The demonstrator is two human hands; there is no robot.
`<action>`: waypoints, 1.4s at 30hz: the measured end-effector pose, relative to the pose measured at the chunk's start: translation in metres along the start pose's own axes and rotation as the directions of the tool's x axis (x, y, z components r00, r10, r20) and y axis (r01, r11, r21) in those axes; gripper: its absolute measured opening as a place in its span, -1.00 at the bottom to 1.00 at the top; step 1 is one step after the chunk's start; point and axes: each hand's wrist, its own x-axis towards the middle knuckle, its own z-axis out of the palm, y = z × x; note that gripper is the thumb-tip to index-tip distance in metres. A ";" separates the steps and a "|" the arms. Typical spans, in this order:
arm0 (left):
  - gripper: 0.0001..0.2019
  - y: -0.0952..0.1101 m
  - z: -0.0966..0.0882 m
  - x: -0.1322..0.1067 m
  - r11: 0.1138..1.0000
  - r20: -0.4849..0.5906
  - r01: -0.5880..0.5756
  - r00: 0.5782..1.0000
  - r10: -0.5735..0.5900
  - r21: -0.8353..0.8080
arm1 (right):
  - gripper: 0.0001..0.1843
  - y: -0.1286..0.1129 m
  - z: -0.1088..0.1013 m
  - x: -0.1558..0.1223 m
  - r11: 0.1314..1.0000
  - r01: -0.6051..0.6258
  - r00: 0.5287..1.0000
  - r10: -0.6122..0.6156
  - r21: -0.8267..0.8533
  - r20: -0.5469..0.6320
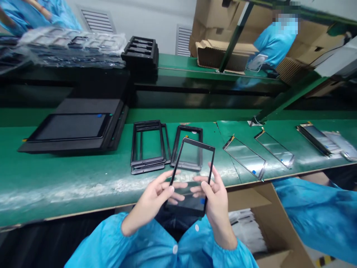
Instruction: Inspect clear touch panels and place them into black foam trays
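Above the front edge of the green bench, I hold up a clear touch-screen glass panel (192,167) with a black border. My left hand (156,193) grips its left edge, thumb in front and fingers behind, visible through the glass. On the opposite side, my right hand (216,195) pinches the right edge in the same way. A blue tab shows near the panel's lower right corner. Just behind the panel lies a black plastic frame (189,128), partly covered by it. To its left is a small pile of similar black frames (147,163).
Two glass panels (245,158) (275,147) lie right on the bench (69,178), with stacked screens (315,137) beyond. Left, a dark screen (72,126) rests on black foam sheets (89,106). Black trays (141,52) stand behind. Below right are a cardboard box (279,219) and a co-worker's blue sleeve (318,212).
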 end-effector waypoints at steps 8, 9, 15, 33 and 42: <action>-0.28 0.017 -0.005 -0.015 0.997 0.195 0.053 0.979 -0.065 0.062 | -0.02 -0.013 -0.007 -0.006 0.999 -0.013 0.999 0.011 0.040 0.043; -0.28 0.017 -0.006 -0.015 0.997 0.212 0.055 0.975 -0.066 0.058 | -0.06 -0.013 -0.007 -0.007 0.999 -0.011 0.998 0.009 0.042 0.054; -0.34 0.004 -0.011 -0.019 0.998 0.308 0.040 0.950 -0.053 0.047 | -0.22 -0.021 -0.006 -0.009 0.999 -0.031 0.991 0.029 0.010 0.131; -0.23 0.004 -0.007 -0.013 0.988 0.236 0.111 0.962 -0.134 0.109 | -0.04 -0.024 -0.006 -0.010 0.999 -0.015 0.999 0.017 -0.045 0.044; -0.24 0.000 -0.008 -0.011 0.982 0.228 0.164 0.957 -0.181 0.090 | -0.10 -0.021 -0.005 -0.012 0.997 0.018 0.999 -0.015 -0.073 0.040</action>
